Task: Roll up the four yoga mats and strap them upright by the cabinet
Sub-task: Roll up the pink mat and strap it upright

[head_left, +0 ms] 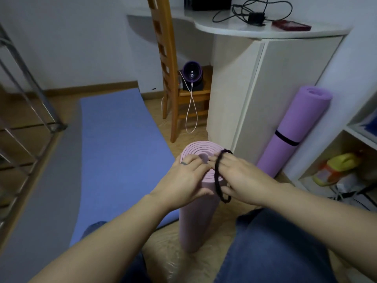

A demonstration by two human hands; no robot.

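Left hand is on top of the pink mat, fingers curled over the rim of the roll and thumb against its side, a firm hold. That mat is rolled tight and stands upright on the floor between the person's knees, just in front of the cabinet. Right hand comes in from the other side, fingertips on the spiral end of the roll, and it's holding the black strap: the loop is stretched round the fingers and runs down under the thumb side of the hand.

Over to the right, the purple mat is already rolled, a black band round its middle, leaning upright in the gap beside the cabinet. Two to go: the blue mat lies flat and open on the floor at left, and the grey mat lies flat beside it, nearer the metal frame.

Up top, the worktop carries a tangle of black cable and a red phone. A wooden chair stands tucked beside the cabinet.
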